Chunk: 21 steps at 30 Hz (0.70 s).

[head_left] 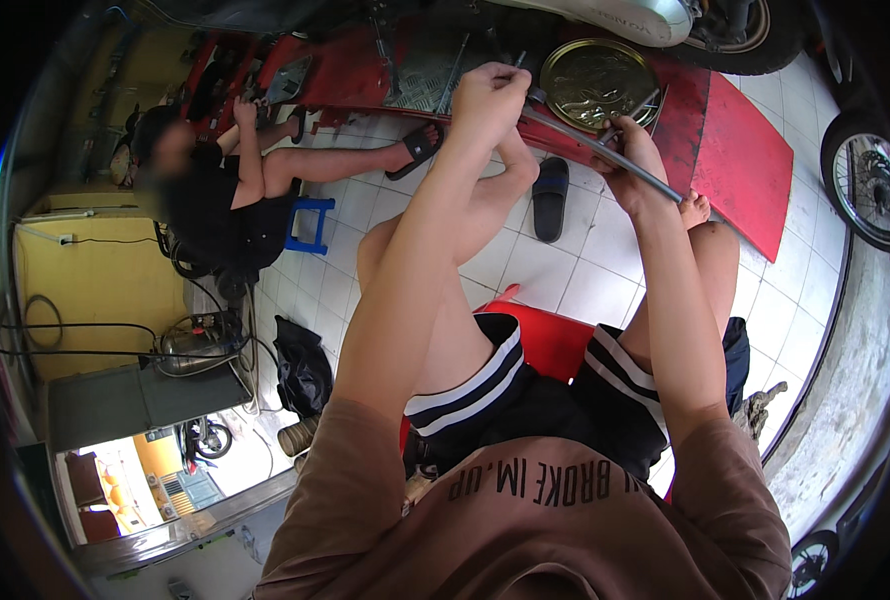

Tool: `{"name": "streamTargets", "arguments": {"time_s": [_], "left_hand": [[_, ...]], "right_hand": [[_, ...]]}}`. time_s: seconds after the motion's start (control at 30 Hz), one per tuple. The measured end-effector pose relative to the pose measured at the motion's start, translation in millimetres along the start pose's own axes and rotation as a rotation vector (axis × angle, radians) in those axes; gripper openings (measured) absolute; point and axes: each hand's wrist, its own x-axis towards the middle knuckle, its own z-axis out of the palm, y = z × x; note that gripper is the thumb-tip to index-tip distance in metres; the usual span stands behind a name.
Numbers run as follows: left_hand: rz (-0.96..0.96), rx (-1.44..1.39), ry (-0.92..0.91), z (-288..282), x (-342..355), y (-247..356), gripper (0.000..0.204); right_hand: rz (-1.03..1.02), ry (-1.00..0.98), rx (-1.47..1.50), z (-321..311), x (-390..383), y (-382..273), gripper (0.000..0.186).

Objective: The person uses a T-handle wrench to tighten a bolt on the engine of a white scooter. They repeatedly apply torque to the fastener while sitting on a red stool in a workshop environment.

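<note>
My left hand (490,98) is closed in a pinch above the red platform. A short, thin metal tip (521,59) sticks out past its fingers; the rest of that piece is hidden. My right hand (633,165) is closed around a long grey metal rod (655,182), which slants from near my left hand down to my right wrist. A thin stick-like piece (650,100) shows above my right fingers, and I cannot tell its kind. Just beyond both hands lies a round, gold-rimmed tray (605,42) with shiny, dark liquid in it.
The red platform (685,140) slopes down at the right, near a motorcycle wheel (865,180). A black sandal (550,200) lies on white tiles. At the left another person (220,190) sits beside a blue stool (310,225). A compressor (200,340) with hoses stands behind them.
</note>
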Motion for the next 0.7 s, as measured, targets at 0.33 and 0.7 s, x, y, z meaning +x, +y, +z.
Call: {"name": "streamTargets", "arguments": {"time_s": [0.33,0.7], "left_hand": [[-0.29,-0.554,-0.207,99.4,147.7,-34.8,0.028],[-0.124,-0.931,0.156,157.7,211.1,-33.1,0.026]], "right_hand": [[-0.136,0.092,0.366,-38.5,-5.1,-57.7,0.012],[-0.326,0.25,0.288,-90.1,-22.4,-114.9,0.01]]}}
